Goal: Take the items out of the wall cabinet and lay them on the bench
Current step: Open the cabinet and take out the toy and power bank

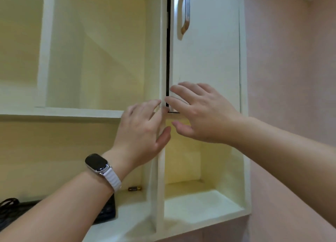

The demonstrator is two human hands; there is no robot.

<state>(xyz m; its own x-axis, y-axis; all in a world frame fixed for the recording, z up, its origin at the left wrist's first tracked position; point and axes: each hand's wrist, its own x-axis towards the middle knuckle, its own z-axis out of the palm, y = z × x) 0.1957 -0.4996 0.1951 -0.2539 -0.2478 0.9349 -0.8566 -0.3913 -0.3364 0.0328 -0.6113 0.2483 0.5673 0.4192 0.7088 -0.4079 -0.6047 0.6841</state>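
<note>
Nearest, at the lower left, a flat black device (107, 210) and a coil of black cable (8, 204) lie on the bottom shelf of the cream-white wooden wall cabinet (189, 212), partly hidden by the left forearm. A smartwatch with a dark screen and white band (101, 167) sits on that wrist. A little farther back on the same shelf, beside the upright divider, lies a small dark cylinder with a gold end (134, 188), possibly a battery. The lower right compartment shows only its bare floor. Above, the left hand (141, 130) is spread, fingers loose, holding nothing, its fingertips at the front edge of the middle shelf. The right hand (198, 112) is likewise spread and holds nothing, fingers over the lower corner of the white upper-right cabinet door (205, 50), which stands slightly ajar. Farthest up is the door's curved metal handle (185, 10).
</note>
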